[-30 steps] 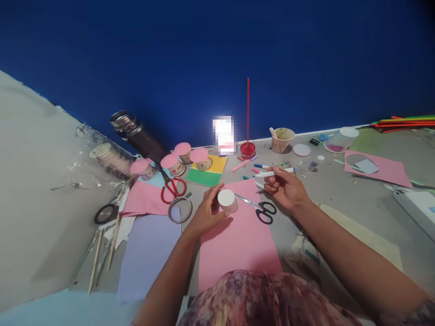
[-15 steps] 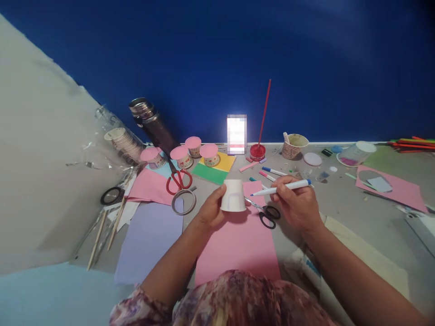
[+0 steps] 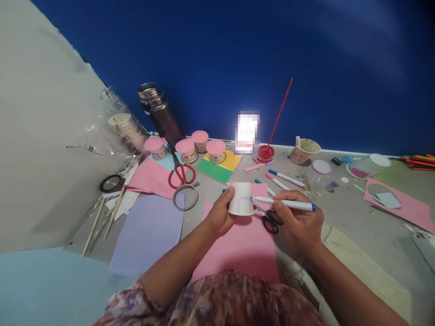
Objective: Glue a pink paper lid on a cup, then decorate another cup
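Note:
My left hand [image 3: 220,212] is closed around the side of a white paper cup [image 3: 240,206], held upside down. A faint outline with a rounded corner shows on the cup's wall. Pinched in my right hand [image 3: 299,217] is a white marker with a blue end [image 3: 282,203]; its blue tip meets the cup's right side. Beneath the cup lies pink paper [image 3: 238,253]. Black-handled scissors [image 3: 270,222] lie just under the marker, partly hidden by my right hand.
Small cups with pink tops [image 3: 186,151] stand at the back left beside a dark flask [image 3: 163,115]. Red-handled scissors [image 3: 182,174] and a tape roll [image 3: 185,197] lie left of centre. A lit phone [image 3: 247,131] leans on the blue wall. Several markers [image 3: 286,178] lie behind my hands.
My right hand has brought the marker's tip from beside the cup onto its wall. The view has shifted and tilted slightly.

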{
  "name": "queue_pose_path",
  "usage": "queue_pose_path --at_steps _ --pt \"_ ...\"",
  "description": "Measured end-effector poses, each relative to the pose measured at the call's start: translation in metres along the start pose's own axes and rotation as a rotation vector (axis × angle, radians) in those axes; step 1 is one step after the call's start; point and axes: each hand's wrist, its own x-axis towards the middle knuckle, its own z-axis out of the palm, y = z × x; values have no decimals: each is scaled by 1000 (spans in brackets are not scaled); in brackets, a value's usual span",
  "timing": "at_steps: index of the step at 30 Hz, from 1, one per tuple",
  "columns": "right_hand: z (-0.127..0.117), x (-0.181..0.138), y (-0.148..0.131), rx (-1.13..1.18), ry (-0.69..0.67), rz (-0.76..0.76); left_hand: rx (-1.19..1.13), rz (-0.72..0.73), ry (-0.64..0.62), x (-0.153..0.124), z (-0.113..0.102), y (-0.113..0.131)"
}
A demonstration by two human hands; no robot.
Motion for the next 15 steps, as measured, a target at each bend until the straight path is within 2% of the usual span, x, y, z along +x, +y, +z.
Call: queue_pose_path --at_steps 4,15 --pt "0 -1 2 16 -46 12 -24 -9 2 -1 0 -1" --pt "-1 -1 10 5 -67 -22 -25 18 -20 -1 -1 -2"
